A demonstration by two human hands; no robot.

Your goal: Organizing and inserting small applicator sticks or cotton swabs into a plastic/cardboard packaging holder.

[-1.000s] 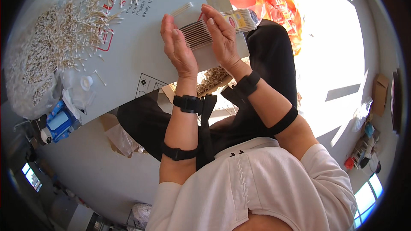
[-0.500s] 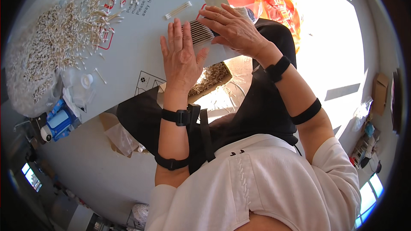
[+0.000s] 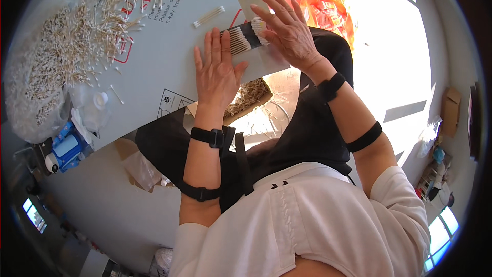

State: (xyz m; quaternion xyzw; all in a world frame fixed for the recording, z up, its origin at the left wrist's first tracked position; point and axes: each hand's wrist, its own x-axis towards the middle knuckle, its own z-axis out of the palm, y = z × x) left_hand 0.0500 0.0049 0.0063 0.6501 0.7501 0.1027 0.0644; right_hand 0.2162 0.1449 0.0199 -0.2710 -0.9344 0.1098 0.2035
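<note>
A row of cotton swabs (image 3: 239, 40) lies side by side near the table's edge, with a dark strip across it and white tips showing at its right end. My left hand (image 3: 218, 69) rests flat on the row's left end, fingers straight and together, thumb out. Just right of the row is my right hand (image 3: 293, 36), its fingers spread and holding nothing. Whether its fingertips touch the swabs' white tips, I cannot tell. Beyond my left hand, a few loose swabs (image 3: 209, 16) lie together on the table.
A big heap of loose swabs (image 3: 61, 56) spills from a clear plastic bag at the left of the table (image 3: 154, 66). A blue and white object (image 3: 69, 146) sits at the left edge. Below the table stands a box of swab-like sticks (image 3: 248, 100). An orange bag (image 3: 328, 13) lies beyond my knee.
My right hand has drawn away from the row and its fingers have spread, so the dark strip and white tips now show. My left hand stays on the row.
</note>
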